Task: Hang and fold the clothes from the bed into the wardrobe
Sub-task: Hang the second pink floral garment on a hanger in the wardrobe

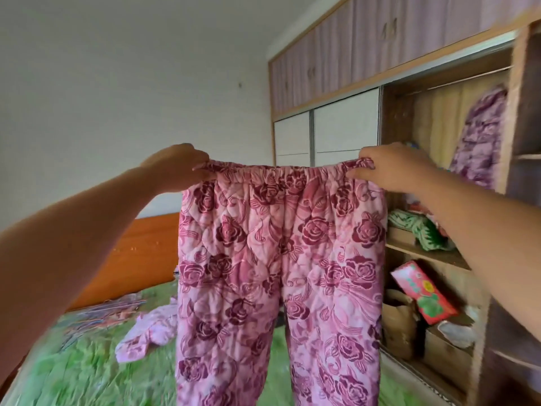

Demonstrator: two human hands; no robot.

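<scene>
1. A plain white wall (117, 68) fills the upper left.
2. An orange-brown wooden headboard (140, 253) stands at centre left.
3. A wooden wardrobe (519, 127) with purple upper doors (336, 54) occupies the right.

Soft, even daylight fills the room; its source lies out of view and nothing throws a hard shadow. The plain white wall (117, 68) reads flat and slightly grey. The pink quilted rose-print trousers (278, 259) I hold up are sharpest, with the stitching clear. Blur smears the crumpled green bedspread (73, 361) at lower left and the brown wooden wardrobe (519, 118) at upper right. The wide lens bows the wardrobe's lines and swells my left forearm (58, 244) at the edge.
</scene>
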